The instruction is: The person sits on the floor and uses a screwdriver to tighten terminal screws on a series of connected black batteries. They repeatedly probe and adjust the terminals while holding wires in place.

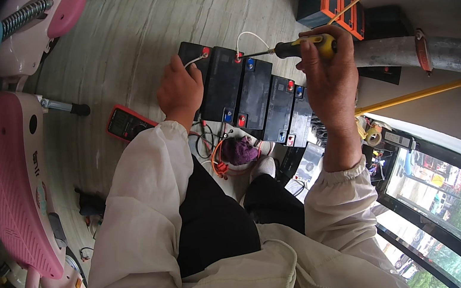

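Several black batteries (253,95) with red and blue terminals stand in a row. My left hand (178,93) lies at the leftmost battery (204,82), fingers curled on a short pale wire (193,62) that runs to its red terminal (205,51). In my right hand (327,89) is a yellow-and-black screwdriver (288,48), its tip at the red terminal (238,58) of the neighbouring battery, where a thin white wire (249,34) loops up. A red-cased multimeter (126,122) lies left of the batteries.
A pink scooter (14,184) stands at the left. Tangled cables (218,161), a purple cloth (239,150) and my shoe (261,169) are below the batteries. Orange-black boxes (317,3), a grey pipe (451,52), a yellow bar (416,95) and glass panes (442,189) line the right side.
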{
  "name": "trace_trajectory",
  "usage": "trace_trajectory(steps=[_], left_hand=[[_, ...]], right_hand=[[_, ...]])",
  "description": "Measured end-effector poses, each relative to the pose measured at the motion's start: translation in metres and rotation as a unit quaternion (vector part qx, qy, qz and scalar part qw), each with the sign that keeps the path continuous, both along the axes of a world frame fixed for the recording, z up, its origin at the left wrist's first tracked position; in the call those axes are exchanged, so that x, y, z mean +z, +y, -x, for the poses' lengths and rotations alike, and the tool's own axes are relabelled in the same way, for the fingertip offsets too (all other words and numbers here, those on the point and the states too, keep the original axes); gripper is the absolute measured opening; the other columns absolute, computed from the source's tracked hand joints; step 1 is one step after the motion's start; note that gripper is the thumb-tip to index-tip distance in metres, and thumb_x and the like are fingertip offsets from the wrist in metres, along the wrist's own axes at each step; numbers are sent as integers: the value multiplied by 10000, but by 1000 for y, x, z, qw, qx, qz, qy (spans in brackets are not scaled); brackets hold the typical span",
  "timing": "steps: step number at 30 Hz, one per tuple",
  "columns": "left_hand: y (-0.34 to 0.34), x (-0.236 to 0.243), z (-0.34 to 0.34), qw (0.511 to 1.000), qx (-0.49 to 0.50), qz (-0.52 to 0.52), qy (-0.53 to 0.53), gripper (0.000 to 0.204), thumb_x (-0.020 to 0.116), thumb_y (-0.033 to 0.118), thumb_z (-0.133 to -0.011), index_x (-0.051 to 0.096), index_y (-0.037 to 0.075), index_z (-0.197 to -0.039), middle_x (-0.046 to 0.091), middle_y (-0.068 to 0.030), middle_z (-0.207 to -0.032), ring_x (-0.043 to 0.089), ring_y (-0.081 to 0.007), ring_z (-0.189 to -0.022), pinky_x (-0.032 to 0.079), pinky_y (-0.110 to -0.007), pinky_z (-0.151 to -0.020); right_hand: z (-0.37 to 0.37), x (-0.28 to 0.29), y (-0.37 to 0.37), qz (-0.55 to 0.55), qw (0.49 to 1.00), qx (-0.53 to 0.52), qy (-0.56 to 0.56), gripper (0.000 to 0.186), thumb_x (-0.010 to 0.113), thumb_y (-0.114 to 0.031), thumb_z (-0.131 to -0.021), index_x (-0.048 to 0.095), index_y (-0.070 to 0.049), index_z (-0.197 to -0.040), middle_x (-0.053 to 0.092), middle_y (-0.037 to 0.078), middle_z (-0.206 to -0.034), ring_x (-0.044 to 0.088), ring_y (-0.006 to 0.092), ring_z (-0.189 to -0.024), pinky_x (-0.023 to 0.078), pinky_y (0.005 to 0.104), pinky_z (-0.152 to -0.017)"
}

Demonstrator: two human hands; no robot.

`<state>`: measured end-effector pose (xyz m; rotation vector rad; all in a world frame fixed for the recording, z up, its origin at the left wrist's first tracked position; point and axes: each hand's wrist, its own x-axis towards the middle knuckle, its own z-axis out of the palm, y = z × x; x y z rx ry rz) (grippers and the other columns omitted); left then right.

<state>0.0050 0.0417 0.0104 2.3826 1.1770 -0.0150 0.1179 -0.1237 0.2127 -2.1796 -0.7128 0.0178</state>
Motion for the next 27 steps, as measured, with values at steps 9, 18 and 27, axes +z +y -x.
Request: trace_trajectory(steps=[9, 18, 27], left_hand=[[-1, -3, 1, 1000, 7, -5, -7, 485, 466, 441, -1018, 442, 101, -1364, 621, -165, -1268, 661, -387, -1065, 547, -520, -830], [0, 0, -1, 1000, 5, 8, 5, 491, 464, 443, -1018, 440, 103, -1371, 616, -167, -1282, 656, -391, -1080, 544, -525, -842], [1, 5, -1, 1000, 1, 14, 18, 500, 456, 439, -1023, 436, 95, -1386, 610, -170, -1294, 653, -388, -1093, 542, -521, -858]], right_hand=[[1, 0, 1, 10, 1000, -1, 8, 308, 707, -165, -978, 527, -42, -1196, 701, 140, -931, 709, 178, -807, 571, 310, -705], [3, 1, 1, -7, 1000, 20, 15, 309, 698, -145, -982, 508, -34, -1198, 699, 148, -946, 716, 186, -822, 578, 310, -698], [3, 1, 1, 0, 1000, 24, 9, 294, 695, -147, -984, 507, -39, -1182, 701, 151, -937, 721, 196, -812, 582, 320, -693]])
